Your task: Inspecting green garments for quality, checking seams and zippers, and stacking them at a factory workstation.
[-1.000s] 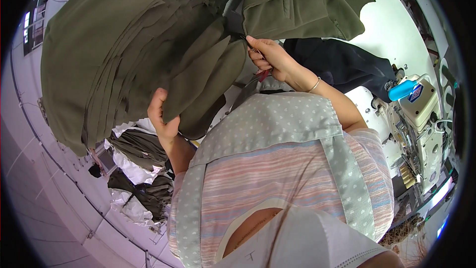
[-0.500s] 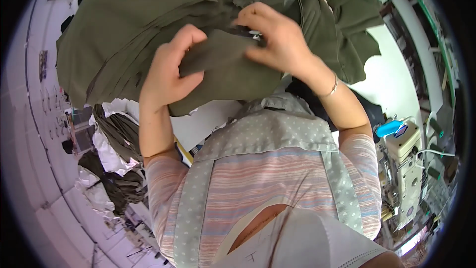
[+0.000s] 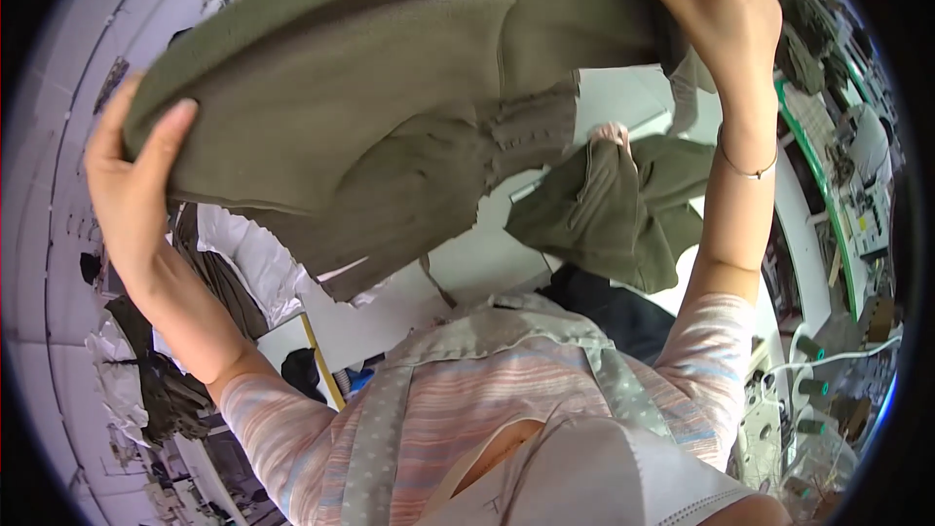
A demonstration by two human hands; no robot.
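Note:
An olive-green garment piece [image 3: 390, 68] with stitched seams is stretched between my two hands, lifted over the worktable. My left hand [image 3: 141, 170] grips its left end, thumb on the near face and fingers behind the edge. At the upper right, my right hand [image 3: 726, 19] pinches the other end; part of that hand and of the cloth runs out of the picture. Below the held piece, more olive cloth [image 3: 409, 195] with ragged raw edges hangs or lies over the white table [image 3: 487, 258]; I cannot tell whether it is joined to the held piece.
Another olive garment [image 3: 623, 214] lies bunched on the table at the right. Black cloth [image 3: 614, 307] lies near my apron. White wrapping [image 3: 253, 253] and dark cloth are heaped at the left. Green thread cones [image 3: 813, 385] and a white cable [image 3: 838, 356] are at the lower right.
My hands have moved wide apart, left hand to the left and right hand up and right. The cloth between them has risen and spread out, baring more of the table.

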